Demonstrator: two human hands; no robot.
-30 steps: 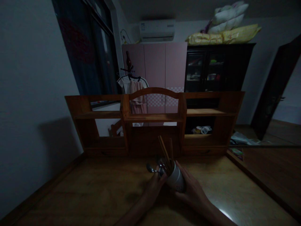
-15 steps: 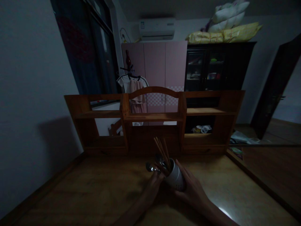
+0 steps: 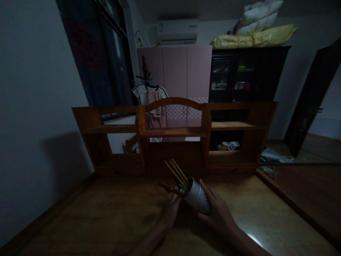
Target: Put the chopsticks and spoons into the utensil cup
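Observation:
A grey metal utensil holder (image 3: 197, 199) with small holes in its wall is tilted, its mouth pointing up and left. My right hand (image 3: 220, 209) is wrapped round its side and base. Several wooden chopsticks (image 3: 177, 173) lean out of the mouth. A dark brown utensil (image 3: 170, 188) sticks out low to the left, with shiny metal pieces beside it. My left hand (image 3: 172, 208) is at the holder's mouth, its fingers closed around the lower utensils; exactly which pieces it grips is partly hidden.
Both hands are above a wooden tabletop (image 3: 112, 213). A wooden shelf unit (image 3: 174, 132) stands along its back edge. To the left is a white wall (image 3: 32, 124), and a raised wooden rim (image 3: 293, 209) runs along the right side.
The holder has tipped further left and turned, showing more of its holes. The chopsticks have swung left and lower. The shiny spoon bowls left of my left hand no longer show clearly.

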